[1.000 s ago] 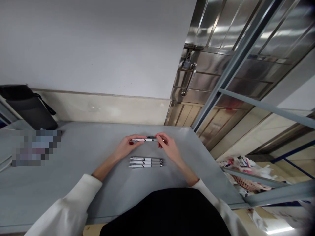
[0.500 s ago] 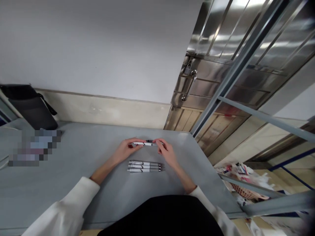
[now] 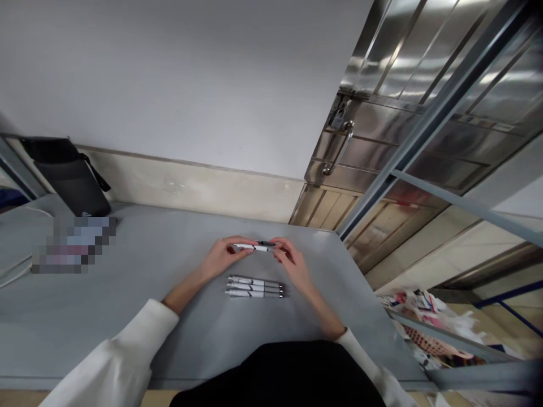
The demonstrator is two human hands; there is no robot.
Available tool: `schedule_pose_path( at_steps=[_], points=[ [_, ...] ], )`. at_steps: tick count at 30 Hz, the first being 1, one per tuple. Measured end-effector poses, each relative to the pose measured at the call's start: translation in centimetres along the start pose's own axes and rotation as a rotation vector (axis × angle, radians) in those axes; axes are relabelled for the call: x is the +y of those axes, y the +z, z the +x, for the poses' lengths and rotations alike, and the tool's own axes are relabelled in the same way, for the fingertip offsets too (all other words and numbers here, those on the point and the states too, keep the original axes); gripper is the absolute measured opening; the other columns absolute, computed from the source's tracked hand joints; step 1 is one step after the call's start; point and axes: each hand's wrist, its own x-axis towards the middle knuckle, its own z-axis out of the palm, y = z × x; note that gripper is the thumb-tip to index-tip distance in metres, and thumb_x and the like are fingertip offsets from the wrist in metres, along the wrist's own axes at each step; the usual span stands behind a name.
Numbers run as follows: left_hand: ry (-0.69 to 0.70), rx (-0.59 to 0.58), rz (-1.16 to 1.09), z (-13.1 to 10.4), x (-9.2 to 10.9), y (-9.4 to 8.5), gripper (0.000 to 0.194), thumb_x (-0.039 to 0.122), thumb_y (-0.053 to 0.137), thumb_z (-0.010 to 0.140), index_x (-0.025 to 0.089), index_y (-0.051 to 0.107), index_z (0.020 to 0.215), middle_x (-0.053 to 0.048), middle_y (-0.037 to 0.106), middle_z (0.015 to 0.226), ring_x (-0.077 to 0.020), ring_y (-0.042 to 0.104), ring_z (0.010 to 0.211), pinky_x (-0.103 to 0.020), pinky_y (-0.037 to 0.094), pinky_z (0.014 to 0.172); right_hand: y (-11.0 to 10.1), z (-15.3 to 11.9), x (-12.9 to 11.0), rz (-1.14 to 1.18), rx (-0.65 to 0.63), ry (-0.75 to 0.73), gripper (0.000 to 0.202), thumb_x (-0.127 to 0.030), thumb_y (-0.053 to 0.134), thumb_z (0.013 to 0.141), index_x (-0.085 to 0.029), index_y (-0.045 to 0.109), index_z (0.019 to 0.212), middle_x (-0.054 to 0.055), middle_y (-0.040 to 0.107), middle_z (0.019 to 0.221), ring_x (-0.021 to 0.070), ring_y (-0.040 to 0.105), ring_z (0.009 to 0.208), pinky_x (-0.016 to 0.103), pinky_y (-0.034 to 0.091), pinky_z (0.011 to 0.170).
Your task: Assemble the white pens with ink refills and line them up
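My left hand is closed on the left end of a white pen, with its fingers behind and its thumb in front. At the pen's right end, my right hand has its fingers and thumb pinched together. The pen lies level between the two hands, and a dark slim part shows along its far side; whether this is its clip or a separate piece I cannot tell. Nearer to me, three white-and-grey pens lie side by side on the grey table, their tips pointing right.
At the back left stands a dark bottle with a strap, behind a blurred-out flat object and a white cable. A wall runs behind the table. On the right are a metal frame post, a padlocked metal door and piled bags.
The view has turned slightly, so the scene sits a little farther right. Both hands stay at the pen, and my right fingers have shifted slightly at its end.
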Motion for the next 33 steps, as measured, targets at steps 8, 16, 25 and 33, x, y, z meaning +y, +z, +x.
schedule_pose_path(
  at_steps=[8,16,25,33],
  points=[
    [-0.044,0.015,0.025,0.0,-0.1,-0.1,0.036,0.051,0.077,0.087,0.025,0.085,0.109,-0.006,0.082,0.110,-0.0155,0.059,0.066,-0.027,0.042,0.061,0.1,-0.3,-0.1,-0.048,-0.027,0.061,0.033,-0.056,0.055,0.096,-0.026,0.067,0.104,-0.002,0.053,0.062,0.0205,0.052,0.058,0.034,0.040,0.060],
    [-0.009,-0.011,0.035,0.1,-0.3,0.1,0.027,0.045,0.077,0.088,0.024,0.085,0.104,-0.005,0.082,0.100,-0.0224,0.069,0.087,-0.028,0.045,0.068,-0.5,0.0,-0.3,0.059,-0.072,0.080,0.029,-0.051,0.059,0.094,-0.027,0.067,0.106,-0.005,0.041,0.056,0.0192,0.043,0.052,0.034,0.035,0.054],
    [-0.079,-0.023,-0.063,-0.2,1.7,0.5,0.029,0.046,0.078,0.086,0.022,0.084,0.100,-0.007,0.081,0.096,-0.0222,0.067,0.080,-0.031,0.048,0.069,-0.6,-0.1,-0.5,0.106,-0.104,0.148,0.029,-0.048,0.051,0.094,-0.026,0.067,0.105,-0.005,0.045,0.050,0.0189,0.043,0.048,0.036,0.037,0.056],
    [-0.031,-0.062,-0.338,0.1,1.6,1.5,0.042,0.059,0.059,0.098,0.020,0.069,0.089,-0.004,0.066,0.082,-0.0183,0.058,0.076,-0.031,0.048,0.071,0.9,-0.3,-2.4,-0.011,-0.096,-0.035,0.026,-0.047,0.060,0.097,-0.029,0.072,0.112,0.006,0.074,0.104,0.0263,0.069,0.101,0.041,0.053,0.091]
  ],
)
